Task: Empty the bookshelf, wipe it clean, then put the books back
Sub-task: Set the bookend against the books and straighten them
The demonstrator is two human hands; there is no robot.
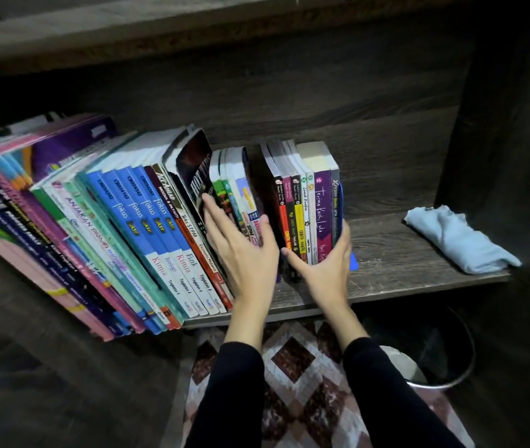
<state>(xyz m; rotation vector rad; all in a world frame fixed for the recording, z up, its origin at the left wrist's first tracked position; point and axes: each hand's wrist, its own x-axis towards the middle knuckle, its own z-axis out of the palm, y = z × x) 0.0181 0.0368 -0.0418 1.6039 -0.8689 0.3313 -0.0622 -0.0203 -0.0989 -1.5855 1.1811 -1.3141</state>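
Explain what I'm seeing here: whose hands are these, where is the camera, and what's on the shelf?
No machine here: a person works with bare hands, and the single picture comes from a camera worn on their head, looking down. The left hand lies flat against the leaning books. The right hand grips a small group of upright books standing on the shelf. A folded blue cloth lies at the shelf's right end. Below are a rug and a bin.
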